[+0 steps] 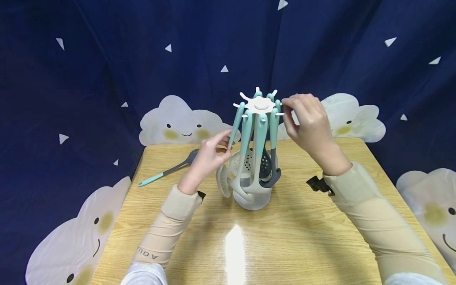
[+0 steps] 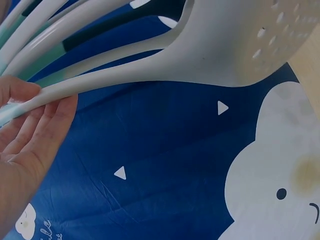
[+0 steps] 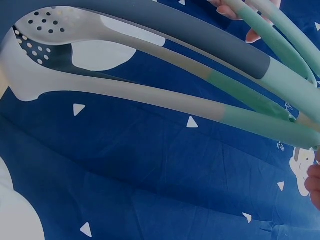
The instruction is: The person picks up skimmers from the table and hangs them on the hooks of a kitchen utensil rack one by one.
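Observation:
A white rotating utensil rack stands on the table, with several teal-handled utensils hanging from its hooks. My left hand holds the handle of a pale perforated utensil on the rack's left side, thumb on one side and fingers on the other. At the rack's top right, my right hand pinches near a hook tip, with thumb and fingertips close together. In the right wrist view only a few fingertips show, beside the handle end of a pale utensil.
A dark-headed spoon with a teal handle lies on the wooden table to the left; its head is partly behind my left hand. The rack's round white base sits under the utensils. A blue curtain with clouds hangs behind.

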Motion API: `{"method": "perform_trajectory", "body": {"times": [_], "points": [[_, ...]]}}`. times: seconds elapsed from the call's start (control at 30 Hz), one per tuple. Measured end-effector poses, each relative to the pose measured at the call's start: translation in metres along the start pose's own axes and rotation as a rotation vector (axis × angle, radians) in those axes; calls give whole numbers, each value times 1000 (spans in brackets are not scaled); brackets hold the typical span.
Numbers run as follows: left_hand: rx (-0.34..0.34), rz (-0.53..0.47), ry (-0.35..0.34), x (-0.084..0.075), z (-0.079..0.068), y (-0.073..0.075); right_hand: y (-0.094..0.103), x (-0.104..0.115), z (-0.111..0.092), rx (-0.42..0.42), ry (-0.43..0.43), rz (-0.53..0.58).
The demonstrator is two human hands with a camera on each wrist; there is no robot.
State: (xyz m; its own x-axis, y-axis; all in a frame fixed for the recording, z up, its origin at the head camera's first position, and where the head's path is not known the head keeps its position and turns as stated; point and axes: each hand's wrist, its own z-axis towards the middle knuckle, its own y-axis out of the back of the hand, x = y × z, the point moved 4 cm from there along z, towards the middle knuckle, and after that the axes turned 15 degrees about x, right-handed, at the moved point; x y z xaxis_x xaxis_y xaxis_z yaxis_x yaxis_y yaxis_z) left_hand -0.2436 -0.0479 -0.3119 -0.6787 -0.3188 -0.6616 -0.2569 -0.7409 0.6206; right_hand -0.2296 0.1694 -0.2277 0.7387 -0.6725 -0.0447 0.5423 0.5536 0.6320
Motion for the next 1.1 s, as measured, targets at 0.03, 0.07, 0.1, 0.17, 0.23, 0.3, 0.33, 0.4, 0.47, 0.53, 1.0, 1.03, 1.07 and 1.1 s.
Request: {"method": "perform_trajectory", "body": {"times": [0.03, 0.07, 0.1, 0.17, 0.23, 0.3, 0.33, 0.4, 0.47, 0.53, 1.0, 1.03, 1.07, 1.1], "points": [[-1, -2, -1, 0, 0, -1, 0, 0, 0, 0, 0, 1], [-2, -6, -1, 0, 0, -1, 0, 0, 0, 0, -1, 1], [-3, -13, -1, 0, 0, -2, 0, 0, 0, 0, -1, 0], [-6, -23, -2, 0, 0, -2, 0, 0, 0, 1, -2, -1], [-7, -31, -2, 1, 0, -3, 0, 0, 0, 1, -2, -3], [-12, -31, -10, 1, -1, -3, -1, 0, 0, 1, -3, -4], [-14, -27, -15, 2, -1, -4, -1, 0, 0, 1, -4, -4], [-18, -23, -22, 2, -1, -5, -1, 0, 0, 3, -6, -6], [-22, -28, -20, 3, -1, -6, -1, 0, 0, 5, -9, -6], [-26, -37, -9, 4, -2, -7, -1, 0, 0, 5, -9, -8], [-130, -40, -72, 7, -6, -15, -1, 0, 0, -13, -4, 0], [-137, -41, -77, 8, -7, -16, -1, 0, 0, -13, -4, 0], [-144, -42, -81, 8, -7, -16, -1, 0, 0, -14, -4, 1], [-148, -42, -82, 8, -8, -16, -1, 0, 0, -16, -5, 1]]}}
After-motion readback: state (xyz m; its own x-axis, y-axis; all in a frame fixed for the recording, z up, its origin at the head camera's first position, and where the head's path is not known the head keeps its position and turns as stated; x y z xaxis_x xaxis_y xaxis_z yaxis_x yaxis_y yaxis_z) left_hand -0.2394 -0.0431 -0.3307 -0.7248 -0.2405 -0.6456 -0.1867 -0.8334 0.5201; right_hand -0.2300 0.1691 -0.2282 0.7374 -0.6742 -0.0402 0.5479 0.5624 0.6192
